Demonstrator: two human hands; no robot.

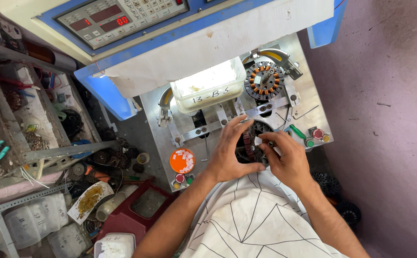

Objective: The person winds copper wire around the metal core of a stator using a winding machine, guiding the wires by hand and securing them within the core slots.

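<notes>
- A clear plastic tub (209, 86) stands on the metal bench plate (309, 100), with pale contents that are too washed out to tell.
- An orange round lid (182, 160) near the plate's front left corner holds small white paper slips.
- The left hand (227, 153), fingers spread, cups the left side of a dark ribbed motor core (249, 143) at the plate's front edge.
- The right hand (287, 157) pinches a small white slip (258, 141) at the core's rim.
- A second core (264, 80), round and wound with copper coils, sits clamped behind.
</notes>
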